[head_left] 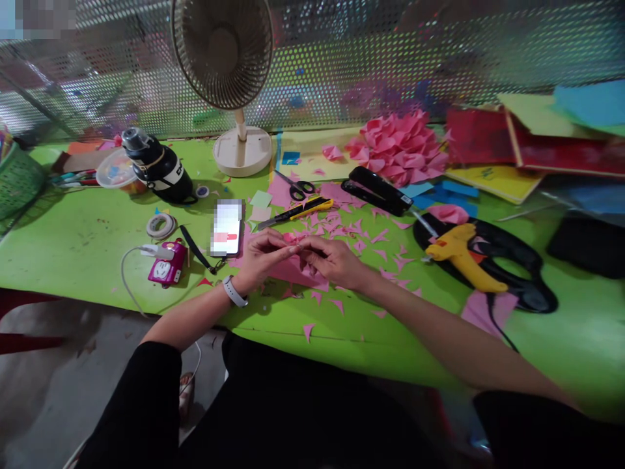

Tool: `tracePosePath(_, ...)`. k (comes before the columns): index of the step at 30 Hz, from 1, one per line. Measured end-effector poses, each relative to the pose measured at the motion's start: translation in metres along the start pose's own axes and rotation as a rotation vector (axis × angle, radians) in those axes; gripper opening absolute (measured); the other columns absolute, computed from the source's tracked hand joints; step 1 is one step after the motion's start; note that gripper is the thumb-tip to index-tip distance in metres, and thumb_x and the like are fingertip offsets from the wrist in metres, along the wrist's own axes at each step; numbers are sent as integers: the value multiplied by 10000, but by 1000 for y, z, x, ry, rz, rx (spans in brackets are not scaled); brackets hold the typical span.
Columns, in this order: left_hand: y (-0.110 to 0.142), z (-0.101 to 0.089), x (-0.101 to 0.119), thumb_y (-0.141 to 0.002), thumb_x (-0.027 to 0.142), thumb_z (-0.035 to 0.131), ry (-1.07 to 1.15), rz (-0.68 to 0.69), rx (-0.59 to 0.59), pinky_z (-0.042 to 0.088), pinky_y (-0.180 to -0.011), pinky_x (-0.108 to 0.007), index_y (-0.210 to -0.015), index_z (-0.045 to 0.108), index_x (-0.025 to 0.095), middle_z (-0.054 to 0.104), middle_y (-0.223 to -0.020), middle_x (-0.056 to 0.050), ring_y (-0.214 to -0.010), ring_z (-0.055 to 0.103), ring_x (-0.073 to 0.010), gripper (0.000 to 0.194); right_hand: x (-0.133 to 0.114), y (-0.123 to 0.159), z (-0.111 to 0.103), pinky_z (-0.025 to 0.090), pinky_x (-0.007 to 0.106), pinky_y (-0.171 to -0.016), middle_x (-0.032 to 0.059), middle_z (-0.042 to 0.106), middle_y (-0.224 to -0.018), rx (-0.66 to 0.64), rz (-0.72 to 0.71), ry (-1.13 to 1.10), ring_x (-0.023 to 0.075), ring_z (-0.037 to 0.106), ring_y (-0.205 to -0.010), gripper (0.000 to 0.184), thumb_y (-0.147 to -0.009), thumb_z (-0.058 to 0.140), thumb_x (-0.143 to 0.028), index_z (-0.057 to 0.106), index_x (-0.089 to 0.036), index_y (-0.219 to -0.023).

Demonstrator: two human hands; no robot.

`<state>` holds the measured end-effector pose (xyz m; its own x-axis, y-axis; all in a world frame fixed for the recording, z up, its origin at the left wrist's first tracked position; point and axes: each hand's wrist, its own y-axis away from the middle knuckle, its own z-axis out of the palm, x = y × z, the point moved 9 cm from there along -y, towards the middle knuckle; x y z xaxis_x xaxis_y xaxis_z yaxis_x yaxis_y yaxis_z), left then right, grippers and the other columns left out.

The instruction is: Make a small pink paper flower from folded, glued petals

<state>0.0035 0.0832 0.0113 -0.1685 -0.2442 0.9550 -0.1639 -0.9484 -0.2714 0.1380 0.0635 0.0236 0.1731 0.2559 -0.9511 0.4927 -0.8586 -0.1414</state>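
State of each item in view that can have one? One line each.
Left grip: pinched on pink paper piece
Right grip: pinched on the same piece
Phone: lying, screen lit
Scissors: lying, blades look closed
Yellow-and-black utility knife: lying, blade position unclear
Black stapler: lying, not held
Yellow glue gun: lying, heat unclear
Fan: standing, spin unclear
Black bottle: capped
Magenta adapter: white plug inserted
Folded pink papers: heaped

I see a fan (224,55) standing before a mesh panel (351,71). I spot a black bottle (163,170) beside a plastic tub (111,172).
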Motion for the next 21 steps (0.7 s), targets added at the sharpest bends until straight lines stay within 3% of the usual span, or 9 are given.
tracePosePath(4, -3, -2, 5, -686, 270, 900, 43, -9, 21, 497, -693, -244, -695, 737, 186, 640, -742, 3, -726, 608, -93, 184, 2, -1, 2, 538, 261, -554, -1, 671, -705, -41, 5, 25, 119, 633, -568, 272, -1010, 507, -428, 668, -213, -1053)
tracePosePath(8, -14, -18, 9, -662, 278, 915, 158, -12, 140, 505, -671, -232, -667, 702, 170, 625, -748, 13, -684, 597, -77, 239, 2, -6, -13, 554, 294, -608, 29, 721, -804, -22, -3, 123, 143, 670, -643, 205, -994, 530, -348, 685, -214, -1010)
tracePosePath(12, -21, -30, 8, -641, 301, 926, 222, -20, 239, 485, -599, -199, -665, 704, 163, 616, -723, 20, -615, 576, -54, 264, 11, -10, -69, 525, 324, -636, 63, 745, -874, 255, 49, 398, 185, 664, -708, 169, -953, 579, -312, 710, -210, -923)
tracePosePath(15, -20, -26, 6, -630, 285, 931, 211, -39, 206, 510, -609, -202, -680, 719, 164, 631, -733, 14, -635, 601, -64, 249, 37, -7, -116, 484, 320, -626, 66, 751, -831, 454, 274, 642, 209, 658, -680, 148, -928, 584, -256, 703, -200, -996)
tracePosePath(18, -18, -22, 6, -623, 259, 933, 187, -35, 177, 530, -621, -206, -664, 714, 159, 627, -732, 13, -659, 618, -74, 244, 62, -4, -144, 466, 319, -655, 94, 764, -868, 513, 488, 848, 252, 689, -761, 218, -914, 590, -228, 654, -177, -1116)
tracePosePath(21, -17, -23, 7, -626, 251, 931, 167, -15, 184, 522, -609, -192, -662, 713, 156, 618, -721, 15, -653, 602, -66, 240, 76, -2, -156, 457, 329, -667, 118, 768, -909, 523, 600, 959, 287, 703, -814, 271, -928, 570, -254, 595, -175, -1186)
